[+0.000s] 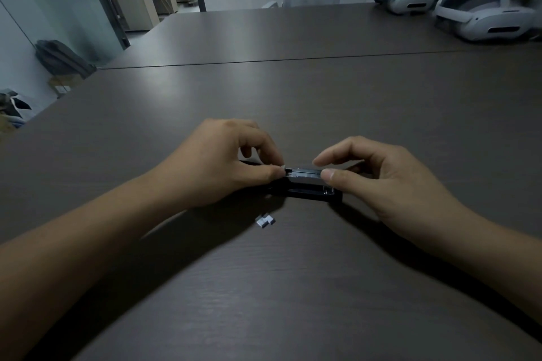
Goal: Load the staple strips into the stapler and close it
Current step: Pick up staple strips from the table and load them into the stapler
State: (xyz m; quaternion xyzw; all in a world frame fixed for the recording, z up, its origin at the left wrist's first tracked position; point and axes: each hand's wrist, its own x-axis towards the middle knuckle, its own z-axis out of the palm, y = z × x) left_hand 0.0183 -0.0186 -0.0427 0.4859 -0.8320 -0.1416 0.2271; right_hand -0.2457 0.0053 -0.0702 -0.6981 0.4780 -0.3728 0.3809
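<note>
A black stapler (305,188) lies on the dark table (293,102) between my hands, its metal staple channel showing on top. My left hand (223,161) pinches the left end of that channel between thumb and forefinger. My right hand (378,173) pinches the right part of the stapler, thumb on the near side, forefinger on the far side. Short silver staple strips (265,220) lie loose on the table just in front of the stapler, apart from both hands. The stapler's left end is hidden under my left hand.
Several white headsets (469,9) sit at the far right of the table. A seam (264,61) crosses the table farther back. A glass partition and office desks stand beyond the left edge, with a grey bag (61,57) on the floor there.
</note>
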